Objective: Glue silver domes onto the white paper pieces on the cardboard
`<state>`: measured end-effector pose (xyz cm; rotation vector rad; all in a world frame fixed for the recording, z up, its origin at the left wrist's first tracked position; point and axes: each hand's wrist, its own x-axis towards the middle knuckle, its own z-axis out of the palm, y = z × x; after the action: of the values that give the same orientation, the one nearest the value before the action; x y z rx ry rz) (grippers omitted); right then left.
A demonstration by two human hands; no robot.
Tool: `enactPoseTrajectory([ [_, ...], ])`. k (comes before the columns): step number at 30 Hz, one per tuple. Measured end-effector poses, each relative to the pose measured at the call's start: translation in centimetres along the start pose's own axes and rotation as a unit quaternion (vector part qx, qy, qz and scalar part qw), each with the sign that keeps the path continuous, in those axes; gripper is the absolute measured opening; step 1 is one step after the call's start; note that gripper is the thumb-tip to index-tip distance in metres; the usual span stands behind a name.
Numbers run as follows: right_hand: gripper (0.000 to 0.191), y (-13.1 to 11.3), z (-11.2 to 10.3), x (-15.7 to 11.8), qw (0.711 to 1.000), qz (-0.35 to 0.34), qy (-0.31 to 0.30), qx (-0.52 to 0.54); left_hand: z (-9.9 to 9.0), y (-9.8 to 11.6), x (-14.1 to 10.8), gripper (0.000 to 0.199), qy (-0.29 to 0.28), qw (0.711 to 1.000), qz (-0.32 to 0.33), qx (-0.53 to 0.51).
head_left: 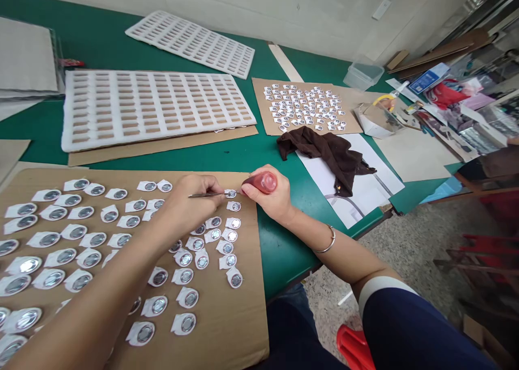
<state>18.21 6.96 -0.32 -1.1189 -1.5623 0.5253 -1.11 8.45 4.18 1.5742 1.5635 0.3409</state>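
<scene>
Left hand: from my remote seat I see the left hand (197,201) closed on a thin metal tool (206,195), pinched by thumb and fingers, its tip pointing right.
Right hand: I see the right hand (274,198) wrapped round a small red bottle (263,182), the bottle's narrow end aimed left.
Piece between: 1 white tabbed piece with a silvery disc (231,193) lies between the 2 hands, at the top of the rightmost column; the tool's tip is at it, though I cannot tell whether the bottle touches it.
Near cardboard: the near cardboard sheet (219,321) lies under that piece and many more like it, set out in loose rows; the left forearm hides some from me.
Wrist: a silver bangle (326,240) sits on the right forearm.
Foam trays: 2 white slotted trays lie beyond, the larger tray (113,110) resting on cardboard and the other tray (190,43) farther back, near the wall.
Far cardboard: another cardboard sheet (352,121) carries a crowded batch of similar small pieces (310,109).
Cloth: a dark brown cloth (324,151) lies crumpled, partly over a white sheet (344,213).
Back right: I make out a clear plastic tub (363,77) and, nearer, an open carton (375,124).
Table: all of this is on a green tabletop (279,251).
Floor: a red plastic item (354,345) shows low at my right.
</scene>
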Motion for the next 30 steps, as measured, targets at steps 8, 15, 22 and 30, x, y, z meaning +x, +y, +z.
enactPoseTrajectory([
  [8,0.025,0.03,0.03,-0.17,0.999,-0.037,-0.008,-0.002,-0.02,0.25,-0.14,0.016,0.001,1.0,-0.007,0.0],
  [15,0.024,-0.27,0.09,-0.36,0.998,-0.066,-0.013,-0.008,-0.01,-0.19,-0.08,0.017,-0.002,1.0,0.012,-0.009],
  [22,0.025,-0.35,0.12,-0.38,0.998,-0.052,-0.019,-0.029,-0.08,-0.15,-0.08,0.014,-0.003,1.0,0.019,-0.022],
  [30,0.021,-0.32,0.06,-0.32,0.998,-0.054,-0.017,-0.009,0.02,-0.5,0.1,0.014,-0.003,1.0,0.022,-0.022],
])
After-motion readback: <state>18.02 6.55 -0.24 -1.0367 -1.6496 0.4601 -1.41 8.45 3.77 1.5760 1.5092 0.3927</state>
